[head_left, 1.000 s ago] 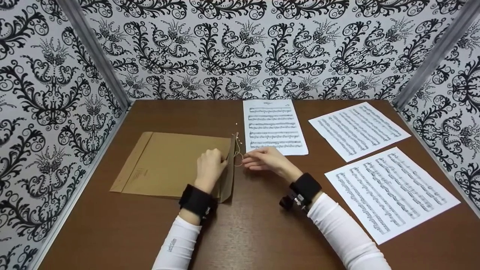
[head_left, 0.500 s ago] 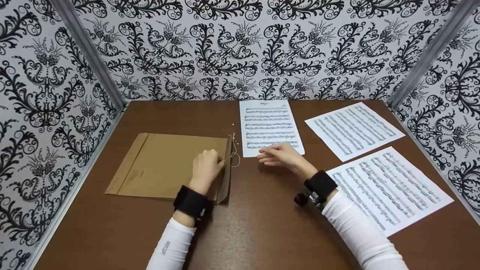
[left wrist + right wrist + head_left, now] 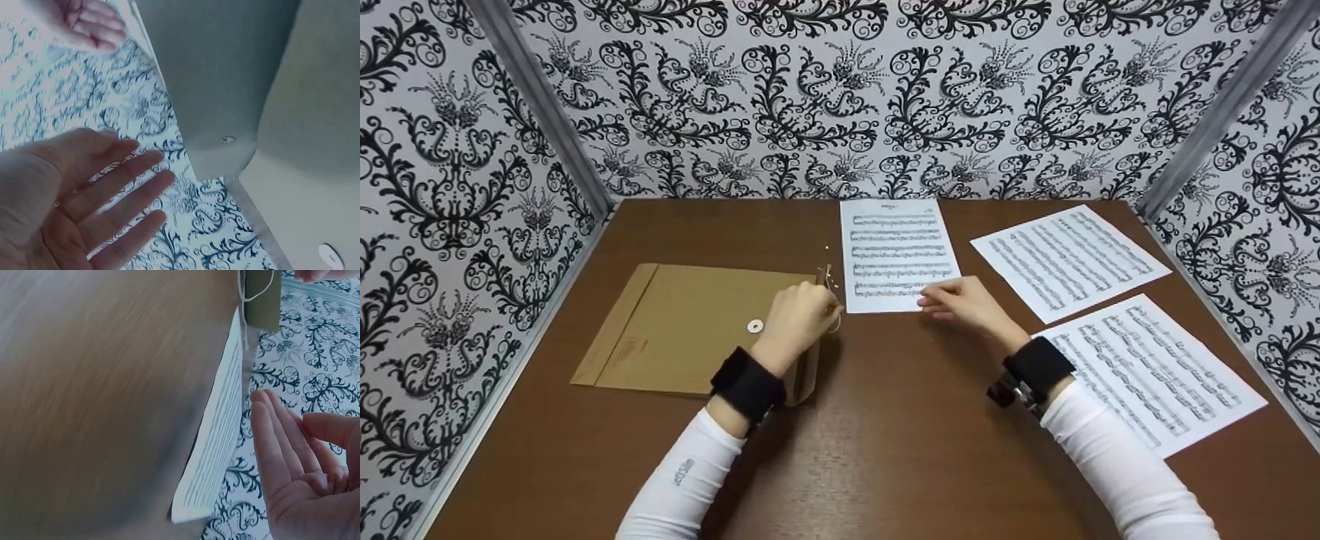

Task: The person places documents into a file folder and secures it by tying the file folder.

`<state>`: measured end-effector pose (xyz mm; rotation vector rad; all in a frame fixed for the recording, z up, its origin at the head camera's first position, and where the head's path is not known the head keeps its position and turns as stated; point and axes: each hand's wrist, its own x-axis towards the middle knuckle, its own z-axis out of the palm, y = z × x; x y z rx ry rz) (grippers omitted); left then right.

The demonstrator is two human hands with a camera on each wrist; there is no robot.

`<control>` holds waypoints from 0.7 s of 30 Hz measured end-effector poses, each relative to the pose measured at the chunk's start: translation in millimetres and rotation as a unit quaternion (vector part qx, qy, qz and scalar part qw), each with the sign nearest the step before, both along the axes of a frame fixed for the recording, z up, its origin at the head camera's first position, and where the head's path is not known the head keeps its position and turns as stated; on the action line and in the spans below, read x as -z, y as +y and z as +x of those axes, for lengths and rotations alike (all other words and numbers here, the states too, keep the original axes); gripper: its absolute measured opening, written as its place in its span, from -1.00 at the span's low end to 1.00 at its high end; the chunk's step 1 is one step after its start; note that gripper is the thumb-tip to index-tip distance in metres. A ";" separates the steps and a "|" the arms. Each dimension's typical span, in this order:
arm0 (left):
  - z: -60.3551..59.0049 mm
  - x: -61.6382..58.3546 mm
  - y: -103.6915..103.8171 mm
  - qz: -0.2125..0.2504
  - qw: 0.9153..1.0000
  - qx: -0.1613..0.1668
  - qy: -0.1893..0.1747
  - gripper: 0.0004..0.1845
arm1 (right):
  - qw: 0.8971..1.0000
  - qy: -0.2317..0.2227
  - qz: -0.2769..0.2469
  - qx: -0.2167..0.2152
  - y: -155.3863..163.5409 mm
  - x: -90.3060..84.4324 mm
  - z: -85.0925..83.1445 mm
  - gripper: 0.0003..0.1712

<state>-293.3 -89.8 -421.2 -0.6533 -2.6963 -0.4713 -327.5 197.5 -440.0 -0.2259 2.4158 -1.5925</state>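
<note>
Brown paper envelope (image 3: 690, 330) with a string-and-button closure lies flat on the left half of the dark wooden table (image 3: 870, 450), its flap end turned to the right and a small white round button (image 3: 754, 325) showing on its face. Nearest to the viewer, two forearms in white sleeves reach in from the near edge, each with a black strap at the wrist. The left hand (image 3: 801, 316) sits over the envelope's right end, at the raised flap (image 3: 810, 371), beside the thin pale string (image 3: 832, 289) that hangs off that edge; the left wrist view shows its fingers (image 3: 121, 191) held straight and a little spread, gripping nothing. The right hand (image 3: 964, 302) hovers palm down further right, apart from the left, its fingertips at the near right corner of the middle white sheet of printed music (image 3: 898, 253); whether they touch the paper cannot be told. In the right wrist view its fingers (image 3: 281, 444) are loosely extended, with nothing held. Further right lie two more white sheets of printed music, one near (image 3: 1155, 371) and one far (image 3: 1069, 259), both angled. Black-and-white ornamental patterned walls (image 3: 840, 97) close the table on the left, far and right sides
</note>
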 end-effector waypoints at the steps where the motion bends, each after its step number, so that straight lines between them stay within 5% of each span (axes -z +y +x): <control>1: -1.1 0.1 1.7 -0.008 1.000 0.019 -0.003 -0.81 | 1.000 0.015 0.017 0.000 2.9 0.0 0.1 -0.54; 4: -5.5 2.6 6.3 -0.039 0.997 0.066 -0.011 -0.79 | 0.994 0.064 0.084 0.002 11.0 0.6 0.9 -0.59; 9: -13.8 9.8 12.7 -0.101 0.988 0.112 -0.039 -0.79 | 0.971 0.122 0.207 0.010 22.8 4.4 2.1 -0.62; 21: -24.2 16.4 28.7 -0.237 0.958 0.119 -0.112 -0.42 | 0.942 0.140 0.295 -0.070 32.2 11.5 7.6 -0.50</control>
